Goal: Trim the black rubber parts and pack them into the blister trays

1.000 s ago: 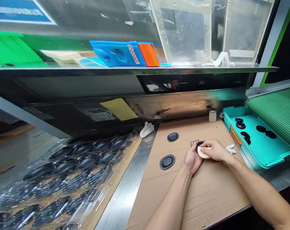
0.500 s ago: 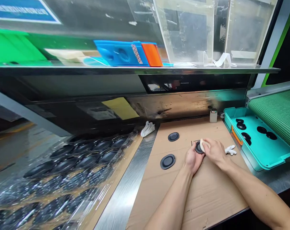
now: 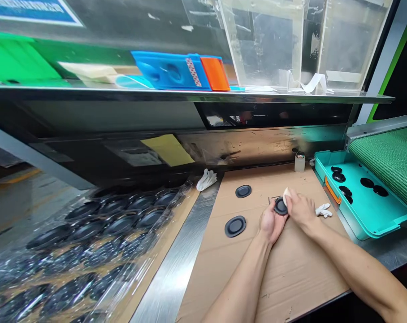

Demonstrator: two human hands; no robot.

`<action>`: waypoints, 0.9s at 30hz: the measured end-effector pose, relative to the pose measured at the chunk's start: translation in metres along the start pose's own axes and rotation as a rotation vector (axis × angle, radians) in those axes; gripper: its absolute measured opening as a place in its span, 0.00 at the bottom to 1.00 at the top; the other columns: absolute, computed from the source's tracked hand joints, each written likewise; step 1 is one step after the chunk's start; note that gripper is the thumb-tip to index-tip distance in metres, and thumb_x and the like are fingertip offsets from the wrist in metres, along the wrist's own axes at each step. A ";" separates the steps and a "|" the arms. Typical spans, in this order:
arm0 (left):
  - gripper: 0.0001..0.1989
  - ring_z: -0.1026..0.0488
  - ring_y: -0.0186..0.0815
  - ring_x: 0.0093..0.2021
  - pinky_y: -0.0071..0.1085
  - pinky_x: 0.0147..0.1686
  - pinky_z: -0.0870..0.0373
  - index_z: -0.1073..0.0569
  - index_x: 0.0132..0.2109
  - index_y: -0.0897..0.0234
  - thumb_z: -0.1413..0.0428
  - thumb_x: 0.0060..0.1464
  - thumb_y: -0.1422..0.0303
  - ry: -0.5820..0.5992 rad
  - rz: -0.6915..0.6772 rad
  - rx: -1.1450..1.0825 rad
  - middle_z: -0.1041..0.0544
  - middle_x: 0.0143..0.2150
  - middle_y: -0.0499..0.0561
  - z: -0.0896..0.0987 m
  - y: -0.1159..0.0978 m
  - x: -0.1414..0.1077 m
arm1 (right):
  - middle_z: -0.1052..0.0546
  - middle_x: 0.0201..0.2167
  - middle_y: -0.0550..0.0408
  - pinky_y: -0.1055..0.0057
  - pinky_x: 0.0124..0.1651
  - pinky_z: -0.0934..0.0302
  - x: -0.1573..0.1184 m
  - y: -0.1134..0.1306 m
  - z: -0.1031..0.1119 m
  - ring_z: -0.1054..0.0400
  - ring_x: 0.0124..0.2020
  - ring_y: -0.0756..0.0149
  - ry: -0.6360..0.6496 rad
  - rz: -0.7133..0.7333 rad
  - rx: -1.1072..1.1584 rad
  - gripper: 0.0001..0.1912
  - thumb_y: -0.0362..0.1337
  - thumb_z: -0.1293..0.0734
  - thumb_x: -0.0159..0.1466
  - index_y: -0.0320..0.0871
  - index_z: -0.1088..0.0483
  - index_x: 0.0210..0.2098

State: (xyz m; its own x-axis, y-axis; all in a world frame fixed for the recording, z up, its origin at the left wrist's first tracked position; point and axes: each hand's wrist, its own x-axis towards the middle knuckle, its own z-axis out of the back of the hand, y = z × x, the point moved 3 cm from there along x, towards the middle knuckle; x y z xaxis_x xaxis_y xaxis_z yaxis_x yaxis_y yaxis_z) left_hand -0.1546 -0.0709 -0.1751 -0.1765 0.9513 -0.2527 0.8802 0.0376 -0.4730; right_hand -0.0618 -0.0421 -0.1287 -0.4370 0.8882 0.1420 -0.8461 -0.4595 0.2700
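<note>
Factory assembly station. Evidence: green conveyor belt (image 3: 388,157) at right with a teal tray (image 3: 361,211) of black round parts below its end; table (image 3: 284,273) covered in cardboard; bagged stock of black discs (image 3: 89,242) at left; steel shelf (image 3: 190,95) overhead carrying clear acrylic guards (image 3: 267,40).
</note>
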 end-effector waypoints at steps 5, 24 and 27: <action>0.22 0.25 0.47 0.56 0.43 0.59 0.28 0.24 0.53 0.70 0.56 0.69 0.60 -0.006 0.061 0.043 0.21 0.52 0.63 -0.004 0.006 -0.001 | 0.20 0.41 0.46 0.64 0.41 0.39 -0.011 0.013 -0.006 0.24 0.38 0.53 0.046 -0.008 0.055 0.22 0.48 0.47 0.73 0.48 0.40 0.61; 0.18 0.20 0.42 0.43 0.33 0.40 0.19 0.28 0.49 0.75 0.56 0.68 0.65 -0.054 0.073 -0.150 0.22 0.46 0.66 -0.009 -0.039 -0.014 | 0.22 0.42 0.48 0.65 0.43 0.45 -0.002 -0.073 0.053 0.30 0.45 0.54 0.355 0.211 -0.160 0.09 0.36 0.31 0.59 0.46 0.24 0.40; 0.22 0.20 0.37 0.37 0.26 0.34 0.20 0.28 0.46 0.76 0.58 0.70 0.59 -0.074 0.115 -0.132 0.21 0.41 0.65 -0.009 -0.037 -0.014 | 0.23 0.33 0.50 0.69 0.33 0.50 -0.001 -0.072 0.052 0.30 0.34 0.61 0.395 0.194 -0.048 0.06 0.39 0.34 0.64 0.44 0.27 0.33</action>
State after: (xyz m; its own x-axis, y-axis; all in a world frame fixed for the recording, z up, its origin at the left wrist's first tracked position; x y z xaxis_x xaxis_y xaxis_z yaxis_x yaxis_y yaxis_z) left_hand -0.1808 -0.0831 -0.1457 -0.0990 0.9269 -0.3621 0.9457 -0.0256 -0.3240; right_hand 0.0148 -0.0096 -0.0990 -0.6645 0.7223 -0.1913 -0.7459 -0.6256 0.2286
